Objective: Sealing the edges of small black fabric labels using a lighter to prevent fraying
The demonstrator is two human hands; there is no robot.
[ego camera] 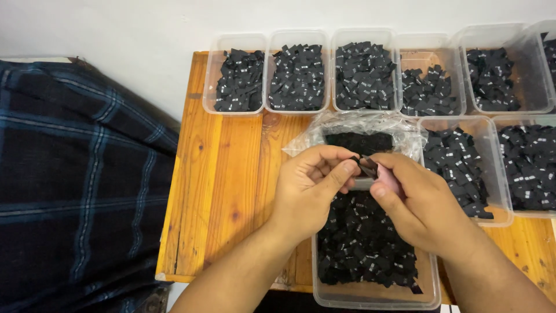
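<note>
Pinching one black label (366, 166) above eight label-filled tubs (376, 298).

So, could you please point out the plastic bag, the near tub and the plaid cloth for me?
Plastic bag (341, 124): head view, on its crinkled clear top edge.
Near tub (376, 298): head view, on its front wall.
Plaid cloth (75, 174): head view, on its dark blue middle.

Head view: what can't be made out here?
- Small black label: mostly covered by fingertips of left hand and right hand.
- Clear plastic bag: lower part behind both hands.
- Near container: bottom rim cut by frame edge.
- Far-right container: cropped by frame edge.
</note>
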